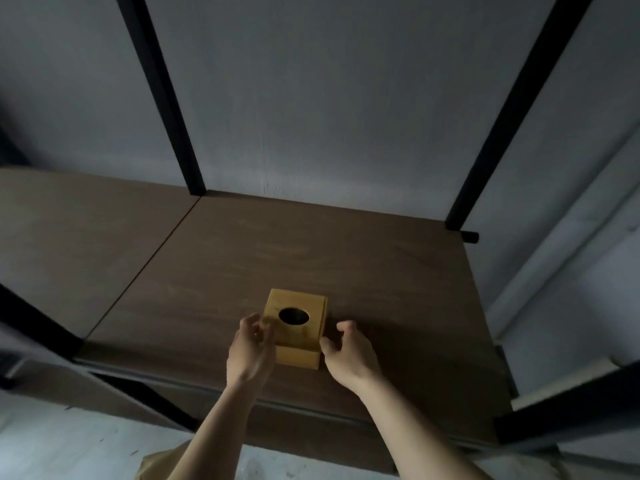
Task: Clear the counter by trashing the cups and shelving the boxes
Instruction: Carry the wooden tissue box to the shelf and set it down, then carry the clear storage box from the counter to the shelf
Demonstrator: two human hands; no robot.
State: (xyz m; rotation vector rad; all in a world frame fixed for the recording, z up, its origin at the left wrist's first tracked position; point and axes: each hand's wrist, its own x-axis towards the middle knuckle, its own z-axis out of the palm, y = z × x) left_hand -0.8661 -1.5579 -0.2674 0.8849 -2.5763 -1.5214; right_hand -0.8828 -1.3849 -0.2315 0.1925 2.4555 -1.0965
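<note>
Head view, only one: small yellow-brown box (296,329) with a round dark hole in its top face sits upright on a dark wood-grain shelf board (381,289), near the board's front edge, roughly centre of that panel. Left hand (250,351) is at the box's left side, fingers (258,329) curled and spread, touching or just beside the left face; contact is blurred, cannot tell if it is pressing. Right hand (348,355) is at the box's front-right corner, fingers bent, thumb tip touching or just beside the lower right edge. Both hands are part open, cupped around the box from either side; whether they actually grip it cannot be told. Both forearms are bare. A second shelf panel (79,237) adjoins the box's panel on the left, a thin seam between them. Two black metal uprights (162,98) (512,116) rise behind the box against a grey wall (329,81). More black frame bars show lower left and lower right of the box. Pale floor shows below the shelf's front edge. Lighting is dim.
</note>
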